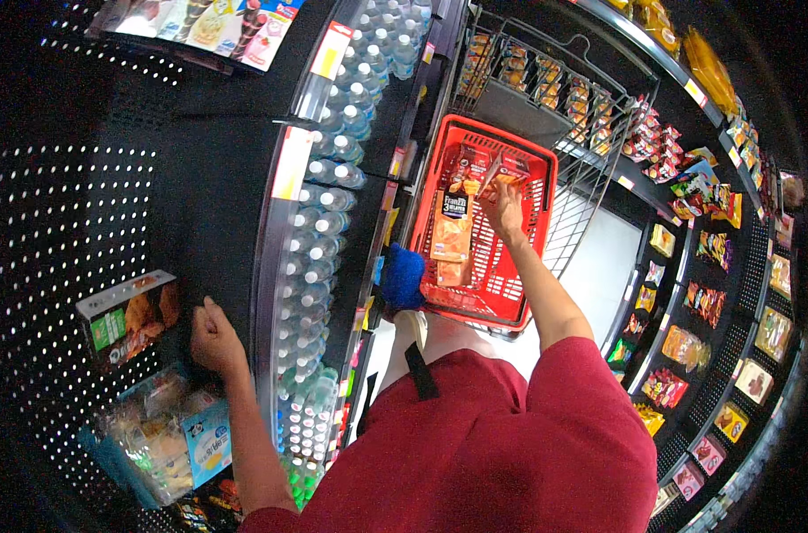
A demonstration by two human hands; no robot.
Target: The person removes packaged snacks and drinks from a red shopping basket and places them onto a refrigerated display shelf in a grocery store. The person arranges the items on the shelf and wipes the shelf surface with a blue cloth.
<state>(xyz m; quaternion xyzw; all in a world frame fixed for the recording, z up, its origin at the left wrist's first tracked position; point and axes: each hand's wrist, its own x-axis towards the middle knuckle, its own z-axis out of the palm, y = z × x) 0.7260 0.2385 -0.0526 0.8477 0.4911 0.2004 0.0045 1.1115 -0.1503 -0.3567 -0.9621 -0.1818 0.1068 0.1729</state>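
A red plastic shopping basket [548,200] sits in a wire shopping cart [580,206] and holds several snack boxes. Inside it, my right hand [504,212] reaches to a red snack box [512,165] at the far end, its fingers touching the box or close to it; whether they grip it I cannot tell. Beside that hand lies an orange and black Franzzi box [452,226]. At the left, my left hand [216,336] is curled over a black shelf, with nothing visible in it. A snack box with a green patch [134,316] stands just left of it.
Rows of bottled water [324,220] line the shelf between my arms. A clear pack of snacks [157,433] lies at the lower left. Bagged snacks [703,303] fill shelves at the right. A blue fuzzy object [404,276] is against the basket's near left corner.
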